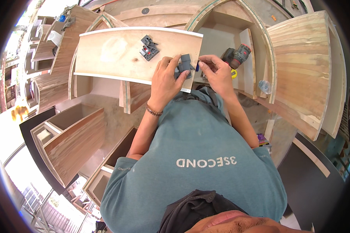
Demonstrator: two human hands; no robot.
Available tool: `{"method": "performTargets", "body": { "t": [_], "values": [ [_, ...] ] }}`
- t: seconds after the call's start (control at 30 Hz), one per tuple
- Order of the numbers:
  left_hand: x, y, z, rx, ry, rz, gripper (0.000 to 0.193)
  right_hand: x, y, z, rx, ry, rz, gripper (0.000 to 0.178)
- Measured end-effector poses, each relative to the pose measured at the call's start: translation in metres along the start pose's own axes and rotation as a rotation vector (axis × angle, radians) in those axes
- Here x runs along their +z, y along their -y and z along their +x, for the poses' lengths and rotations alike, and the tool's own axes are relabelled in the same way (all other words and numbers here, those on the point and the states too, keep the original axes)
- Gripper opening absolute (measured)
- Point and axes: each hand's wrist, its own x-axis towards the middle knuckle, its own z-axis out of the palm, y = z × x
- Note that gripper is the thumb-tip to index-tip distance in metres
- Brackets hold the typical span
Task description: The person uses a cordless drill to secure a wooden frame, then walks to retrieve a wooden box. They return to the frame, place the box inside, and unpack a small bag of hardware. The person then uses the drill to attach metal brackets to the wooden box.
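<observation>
A pale plywood board (116, 54) with white edges lies across a curved wooden cabinet in front of me. My left hand (165, 79) is closed round a dark grey plastic block (186, 62), which rests at the board's right end. Just right of that end, my right hand (217, 73) pinches a small dark blue piece (198, 66); the fingers partly cover it, and its kind does not show. Further left on the board sits a second grey plastic block with red parts (149, 48), touched by neither hand.
A black and red cordless drill (239, 56) lies inside the cabinet, right of my right hand, beside a small yellow object (234, 73). To the right stands a large wooden cabinet (297, 66). Another wooden cabinet (74, 139) is at the left, and a dark panel (311, 174) at the lower right.
</observation>
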Motion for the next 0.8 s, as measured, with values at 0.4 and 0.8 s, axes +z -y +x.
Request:
{"method": "performTargets", "body": {
  "t": [0.4,0.8],
  "values": [
    [-0.001,-0.009,-0.006,-0.104,0.129,-0.142,0.059,-0.005,-0.019,-0.030,0.049,0.137,0.063,0.029],
    [0.009,-0.008,0.001,-0.249,0.061,-0.279,0.057,0.004,-0.013,-0.014,0.016,-0.028,0.188,0.030]
  ]
}}
